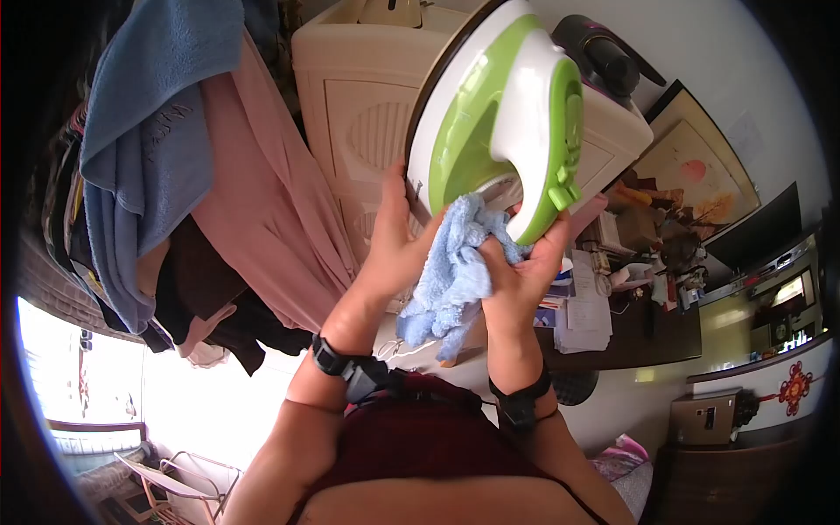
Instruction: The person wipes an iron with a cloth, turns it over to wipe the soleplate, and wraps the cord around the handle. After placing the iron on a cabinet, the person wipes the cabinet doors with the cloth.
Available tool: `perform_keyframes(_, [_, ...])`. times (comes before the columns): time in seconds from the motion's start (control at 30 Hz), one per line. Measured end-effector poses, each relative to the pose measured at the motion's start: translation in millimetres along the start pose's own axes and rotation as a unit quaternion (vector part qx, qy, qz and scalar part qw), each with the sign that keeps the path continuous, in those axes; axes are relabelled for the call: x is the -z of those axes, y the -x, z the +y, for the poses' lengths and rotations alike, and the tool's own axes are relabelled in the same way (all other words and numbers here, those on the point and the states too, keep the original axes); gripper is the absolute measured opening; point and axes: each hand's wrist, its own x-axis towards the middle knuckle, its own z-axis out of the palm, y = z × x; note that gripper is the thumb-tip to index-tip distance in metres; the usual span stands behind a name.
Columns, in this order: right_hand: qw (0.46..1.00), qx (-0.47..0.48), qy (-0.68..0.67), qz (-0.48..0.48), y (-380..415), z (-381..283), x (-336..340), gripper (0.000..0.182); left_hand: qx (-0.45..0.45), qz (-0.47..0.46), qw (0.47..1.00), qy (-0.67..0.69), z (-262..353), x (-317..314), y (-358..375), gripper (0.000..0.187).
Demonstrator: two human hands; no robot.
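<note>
A green and white iron (472,114) is held up in front of me, its dark-edged soleplate facing left. My left hand (398,232) is at the lower left of the iron, its fingers against the soleplate side. A crumpled light blue cloth (451,271) hangs between my hands, close to the iron's rear end. My right hand (523,276) grips the rear of the iron at its lower right, with the cloth pressed beside the thumb. Part of the right fingers is hidden behind the iron and cloth.
Hanging clothes, a blue towel (144,157) and a pink garment (262,184), are at the left. A cream cabinet (350,52) stands behind the iron. Papers (584,306) and clutter cover a dark desk (669,337) at the right. A folding chair (179,481) is at the lower left.
</note>
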Motion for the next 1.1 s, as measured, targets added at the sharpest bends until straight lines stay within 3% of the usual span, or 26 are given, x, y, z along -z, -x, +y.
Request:
perform_keyframes(0.07, [1.000,0.022,-0.007,0.021,-0.9,1.4,-0.9,0.062,0.024,-0.033,0.987,0.154,7.0,2.2,1.4,0.108])
perform_keyframes(0.17, [0.996,-0.033,-0.070,0.049,3.3,6.1,-6.9,0.062,-0.053,-0.014,0.994,-0.098,-6.0,3.3,4.4,0.112])
perform_keyframes(0.2, [0.994,-0.042,-0.088,0.052,6.1,3.9,-10.4,0.062,-0.038,0.004,0.993,-0.115,-9.2,-0.6,7.9,0.117])
perform_keyframes(0.27, [0.992,-0.042,-0.117,0.016,8.3,4.4,-4.6,0.060,-0.040,0.028,0.993,-0.109,-20.7,-6.0,8.5,0.115])
perform_keyframes(0.33, [0.977,-0.024,-0.199,-0.066,3.1,3.0,1.1,0.060,-0.059,0.062,0.996,-0.018,-4.9,-19.0,4.1,0.102])
perform_keyframes(0.37, [0.971,-0.046,-0.228,-0.063,3.6,0.0,-2.5,0.066,-0.044,0.064,0.997,0.010,-1.6,-19.4,3.5,0.098])
perform_keyframes(0.47, [0.972,-0.065,-0.207,-0.094,-2.5,4.8,7.4,0.066,-0.021,0.060,0.996,0.060,-5.1,-18.8,3.5,0.089])
perform_keyframes(0.6, [0.990,-0.011,-0.137,-0.026,-4.7,0.9,4.4,0.057,0.001,0.043,0.998,0.044,-19.7,-21.0,11.6,0.103])
perform_keyframes(0.7, [0.992,0.049,-0.118,0.002,-3.9,6.3,5.0,0.052,-0.040,0.025,0.996,-0.071,-32.8,-15.7,2.0,0.111])
perform_keyframes(0.73, [0.992,0.073,-0.102,0.003,-3.8,6.8,5.5,0.052,-0.073,0.018,0.997,-0.037,-33.1,-17.3,-3.3,0.115])
perform_keyframes(0.83, [0.991,0.085,-0.105,-0.007,-0.2,6.6,6.3,0.055,-0.053,-0.010,0.995,-0.086,-23.2,-22.6,-12.9,0.113])
perform_keyframes(0.87, [0.990,0.074,-0.118,0.002,0.3,7.2,5.2,0.055,-0.100,0.032,0.980,-0.169,-36.0,-19.8,-13.6,0.108])
perform_keyframes(0.97, [0.988,0.062,-0.144,0.016,2.7,16.6,5.8,0.055,-0.030,0.015,0.989,-0.142,-27.7,-17.0,-11.0,0.101])
perform_keyframes(1.1, [0.986,0.048,-0.158,0.026,6.0,22.9,10.7,0.053,-0.004,-0.022,0.988,-0.151,-38.8,-2.8,-7.1,0.089])
